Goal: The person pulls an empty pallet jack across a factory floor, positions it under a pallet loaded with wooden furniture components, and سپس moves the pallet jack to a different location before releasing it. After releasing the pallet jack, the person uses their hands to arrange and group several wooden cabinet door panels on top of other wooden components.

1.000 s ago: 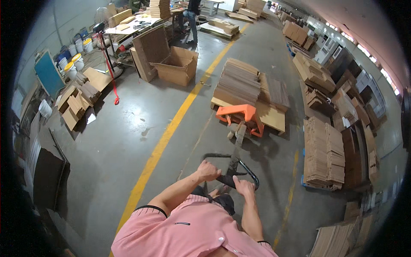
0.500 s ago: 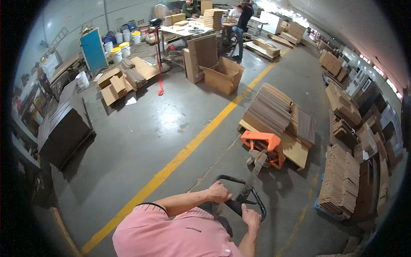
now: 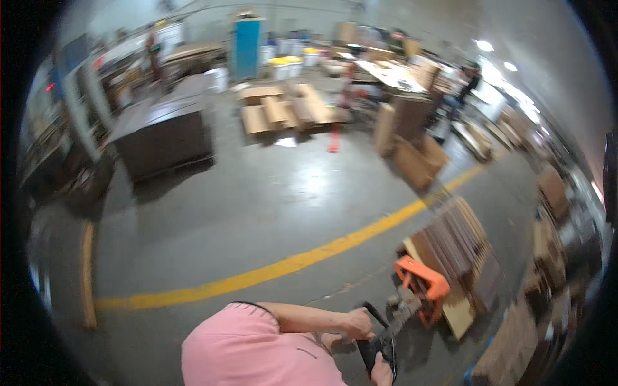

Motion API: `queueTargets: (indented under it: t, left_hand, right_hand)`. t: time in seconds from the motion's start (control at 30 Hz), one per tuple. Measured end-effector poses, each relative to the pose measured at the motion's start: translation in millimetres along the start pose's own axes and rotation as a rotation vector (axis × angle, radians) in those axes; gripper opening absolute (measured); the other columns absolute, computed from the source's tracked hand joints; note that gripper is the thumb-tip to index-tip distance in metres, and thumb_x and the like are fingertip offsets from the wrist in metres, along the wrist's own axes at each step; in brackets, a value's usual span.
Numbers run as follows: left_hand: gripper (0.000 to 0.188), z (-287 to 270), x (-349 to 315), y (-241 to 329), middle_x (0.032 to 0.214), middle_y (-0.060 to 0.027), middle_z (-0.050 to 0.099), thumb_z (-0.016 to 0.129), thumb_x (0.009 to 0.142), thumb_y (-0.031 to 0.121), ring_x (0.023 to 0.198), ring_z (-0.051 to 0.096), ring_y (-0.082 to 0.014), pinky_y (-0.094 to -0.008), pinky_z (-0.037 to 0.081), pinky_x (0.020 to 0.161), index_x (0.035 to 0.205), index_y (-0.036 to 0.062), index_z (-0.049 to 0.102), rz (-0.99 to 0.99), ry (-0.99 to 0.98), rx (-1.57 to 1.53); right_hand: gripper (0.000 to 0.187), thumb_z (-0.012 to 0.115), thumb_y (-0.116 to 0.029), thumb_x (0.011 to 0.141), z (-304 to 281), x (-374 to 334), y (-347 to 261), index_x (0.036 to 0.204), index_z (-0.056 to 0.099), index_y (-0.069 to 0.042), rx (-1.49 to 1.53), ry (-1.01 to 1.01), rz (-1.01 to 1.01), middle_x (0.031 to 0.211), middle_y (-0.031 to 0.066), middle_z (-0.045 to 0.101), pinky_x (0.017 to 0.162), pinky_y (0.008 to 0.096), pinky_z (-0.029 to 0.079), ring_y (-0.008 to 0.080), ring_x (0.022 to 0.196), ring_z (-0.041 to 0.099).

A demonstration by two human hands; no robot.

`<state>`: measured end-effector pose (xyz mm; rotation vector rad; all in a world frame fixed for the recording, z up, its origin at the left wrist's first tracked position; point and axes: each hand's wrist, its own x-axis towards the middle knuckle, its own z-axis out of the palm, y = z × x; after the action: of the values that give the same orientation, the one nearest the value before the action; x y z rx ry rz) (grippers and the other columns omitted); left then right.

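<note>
Both my hands are closed on the black loop handle (image 3: 367, 351) of an orange pallet jack (image 3: 426, 281). My left hand (image 3: 358, 323) wraps the handle's far left part, the forearm reaching across from the left. Lower down and nearer me, my right hand (image 3: 381, 370) grips the other side, its thumb on top. Beyond the handle, the orange body stands against a pale wooden pallet (image 3: 458, 316). A stack of brown panels (image 3: 450, 239) leans in a row on that pallet. The jack's forks are hidden under the load.
A yellow floor line (image 3: 290, 265) curves past the jack's left. Flat brown cartons (image 3: 508, 344) stand at the right. Farther off are an open cardboard box (image 3: 418, 161), flattened cardboard (image 3: 283, 112), a large dark brown stack (image 3: 166, 132) and a person (image 3: 460, 93) by a worktable.
My view has swung left, so the surroundings shift right and blur. The pallet jack, its load and my hands appear farther right and lower. Both hands keep their grip on the handle.
</note>
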<state>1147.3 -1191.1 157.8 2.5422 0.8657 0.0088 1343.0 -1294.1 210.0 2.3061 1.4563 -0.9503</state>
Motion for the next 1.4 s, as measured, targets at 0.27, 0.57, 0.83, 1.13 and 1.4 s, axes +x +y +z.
queueTargets:
  t: [0.27, 0.57, 0.83, 1.13, 1.4]
  left_hand:
    - [0.051, 24.0, -144.9, 29.5, 0.074, -0.0135, 0.070, 0.045, 0.094, 0.044, 0.073, 0.066, -0.0318, -0.0450, 0.039, 0.082, 0.072, 0.0056, 0.072, -0.087, 0.078, -0.006]
    - [0.048, 76.0, -311.4, 123.0, 0.074, -0.0145, 0.069, 0.046, 0.091, 0.041, 0.075, 0.066, -0.0316, -0.0449, 0.038, 0.085, 0.070, 0.0051, 0.071, -0.174, 0.088, -0.032]
    - [0.051, 105.2, -443.0, 174.8, 0.074, -0.0137, 0.069, 0.041, 0.096, 0.040, 0.076, 0.066, -0.0322, -0.0478, 0.038, 0.088, 0.070, 0.0074, 0.071, -0.135, 0.056, -0.049]
    - [0.057, 163.8, -594.8, 173.9, 0.073, -0.0141, 0.069, 0.040, 0.097, 0.046, 0.077, 0.067, -0.0324, -0.0443, 0.039, 0.088, 0.072, 0.0051, 0.072, -0.121, 0.065, -0.037]
    - [0.063, 173.5, -724.2, 214.6, 0.073, -0.0155, 0.069, 0.037, 0.098, 0.048, 0.077, 0.066, -0.0332, -0.0438, 0.038, 0.089, 0.072, 0.0036, 0.071, -0.104, 0.014, -0.055]
  right_hand:
    - [0.075, 0.030, -0.058, 0.100, 102.6, -109.8, -30.6, 0.110, 0.065, 0.007, -0.010, 0.027, -0.221, 0.109, 0.0266, 0.066, 0.092, 0.0511, 0.044, 0.0432, 0.103, 0.061]
    - [0.082, 0.027, -0.063, 0.098, 188.0, -277.5, -9.3, 0.122, 0.060, 0.008, 0.082, -0.005, -0.137, 0.125, 0.0285, 0.060, 0.106, 0.0460, 0.037, 0.0451, 0.121, 0.052]
    - [0.078, 0.033, -0.061, 0.098, 262.3, -420.0, -43.2, 0.119, 0.063, 0.007, 0.081, 0.051, -0.081, 0.123, 0.0265, 0.062, 0.103, 0.0444, 0.039, 0.0428, 0.121, 0.053]
    - [0.085, 0.022, -0.063, 0.098, 408.4, -492.6, -65.0, 0.078, 0.074, 0.002, 0.006, 0.080, -0.011, 0.072, 0.0209, 0.068, 0.083, 0.0470, 0.049, 0.0399, 0.087, 0.067]
    - [0.080, 0.022, -0.058, 0.099, 468.6, -616.5, -85.6, 0.086, 0.074, 0.001, 0.027, 0.009, -0.062, 0.092, 0.0291, 0.067, 0.091, 0.0514, 0.044, 0.0474, 0.099, 0.062]
